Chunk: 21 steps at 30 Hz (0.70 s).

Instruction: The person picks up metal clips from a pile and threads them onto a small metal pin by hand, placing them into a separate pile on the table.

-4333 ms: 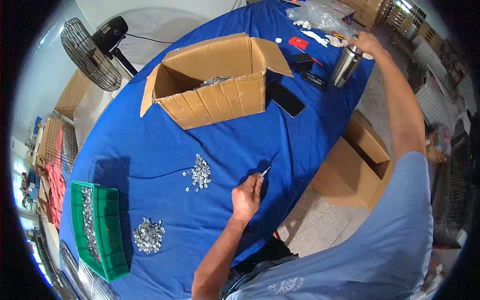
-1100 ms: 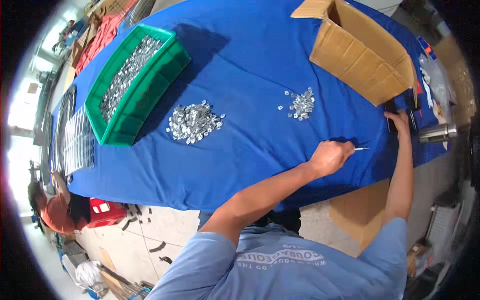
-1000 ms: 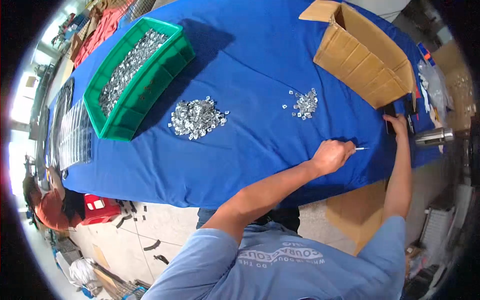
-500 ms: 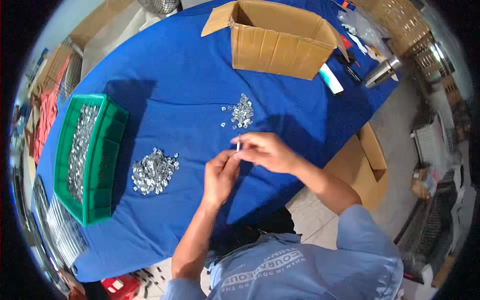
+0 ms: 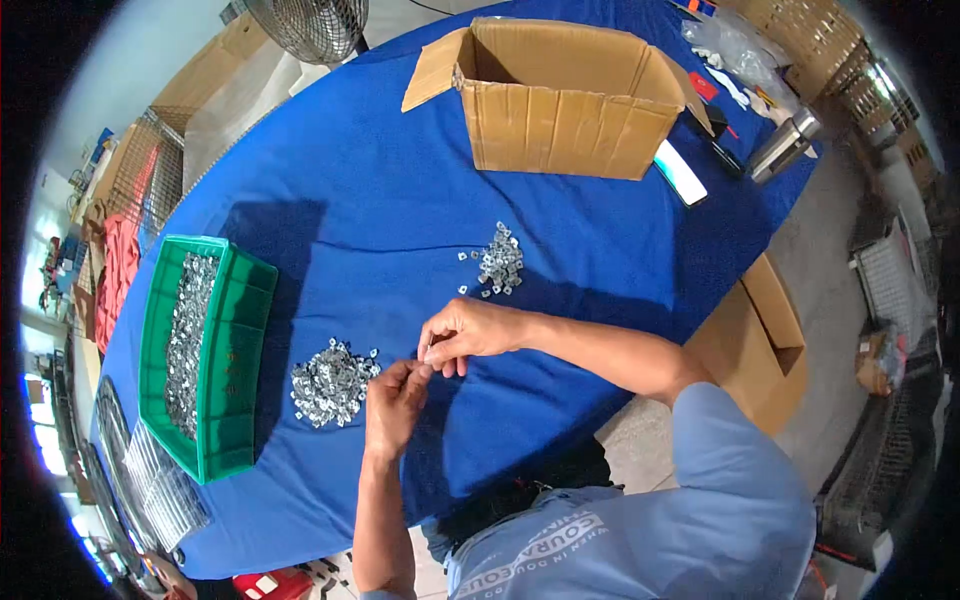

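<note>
Both hands (image 5: 393,408) (image 5: 476,328) have shifted — now nearer the larger parts pile (image 5: 331,384)

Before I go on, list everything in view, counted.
Cloth: 1, blue, over table
Bin: 1, green, left, holding small pieces
Piece piles: 2, silver, right of bin
Box: 1, brown, table's far side
Phone: 1, screen bright, right of box
Flask: 1, silver, table's right edge
Plastic bag: 1, clear, far right
Fan: 1, grey, beyond table
Floor carton: 1, brown, right
Draped fabric: 1, pink, left background
Clutter: uncountable, mixed, around edges
Shirt: 1, light blue, bottom
Left hand: 1, bare, beside larger pile
Right hand: 1, bare, meeting left; grip contents unclear
</note>
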Tool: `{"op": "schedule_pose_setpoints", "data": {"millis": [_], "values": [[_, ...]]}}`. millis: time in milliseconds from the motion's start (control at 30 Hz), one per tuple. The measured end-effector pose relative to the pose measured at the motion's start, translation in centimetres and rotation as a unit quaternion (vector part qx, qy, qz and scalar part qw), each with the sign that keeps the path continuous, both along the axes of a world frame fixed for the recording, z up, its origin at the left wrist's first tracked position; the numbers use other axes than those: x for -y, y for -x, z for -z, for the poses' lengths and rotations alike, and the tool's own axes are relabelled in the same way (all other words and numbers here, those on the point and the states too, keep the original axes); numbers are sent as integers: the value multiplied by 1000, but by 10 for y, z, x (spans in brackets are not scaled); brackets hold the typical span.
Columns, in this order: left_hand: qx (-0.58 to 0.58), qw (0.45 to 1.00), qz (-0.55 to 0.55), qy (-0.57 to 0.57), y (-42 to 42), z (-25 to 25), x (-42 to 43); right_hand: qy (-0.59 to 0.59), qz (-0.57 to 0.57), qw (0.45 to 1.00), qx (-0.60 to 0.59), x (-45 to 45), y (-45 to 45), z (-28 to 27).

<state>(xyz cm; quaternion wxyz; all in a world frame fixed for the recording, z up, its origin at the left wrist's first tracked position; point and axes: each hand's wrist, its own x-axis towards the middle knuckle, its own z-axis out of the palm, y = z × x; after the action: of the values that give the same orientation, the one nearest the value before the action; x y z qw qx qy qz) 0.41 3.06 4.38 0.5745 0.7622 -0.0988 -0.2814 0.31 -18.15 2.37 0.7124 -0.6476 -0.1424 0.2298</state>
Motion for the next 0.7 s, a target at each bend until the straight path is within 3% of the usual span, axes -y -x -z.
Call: {"op": "schedule_pose_setpoints", "data": {"millis": [100, 233, 267, 300, 367, 400, 467, 533, 600, 700], "values": [[-91, 993, -65, 35, 0, 3, 8, 11, 44, 999, 12, 2, 5, 7], [-151, 947, -224, 176, -1, 5, 25, 67, 184, 980, 31, 0, 12, 11], [-218, 901, -260, 270, -9, 18, 22, 60, 207, 974, 68, 1, 7, 33], [-274, 874, -242, 320, -12, 18, 19, 25, 232, 972, 37, 0, 5, 40], [-342, 792, -164, 478, -16, 41, 14, 64, 253, 958, 116, 2, 4, 41], [-337, 795, -157, 480, -10, 24, 17, 125, 247, 950, 142, 7, 3, 29], [-342, 792, -168, 477, -7, 27, 11, 42, 322, 930, 171, 9, -4, 35], [-329, 801, -152, 476, -1, 31, 10, 79, 383, 906, 158, 22, -13, 40], [-323, 804, -145, 478, 2, 33, 11, 118, 407, 871, 250, 26, -15, 35], [-333, 795, -155, 483, 2, 31, 13, 95, 360, 889, 267, 18, -2, 17]]}}
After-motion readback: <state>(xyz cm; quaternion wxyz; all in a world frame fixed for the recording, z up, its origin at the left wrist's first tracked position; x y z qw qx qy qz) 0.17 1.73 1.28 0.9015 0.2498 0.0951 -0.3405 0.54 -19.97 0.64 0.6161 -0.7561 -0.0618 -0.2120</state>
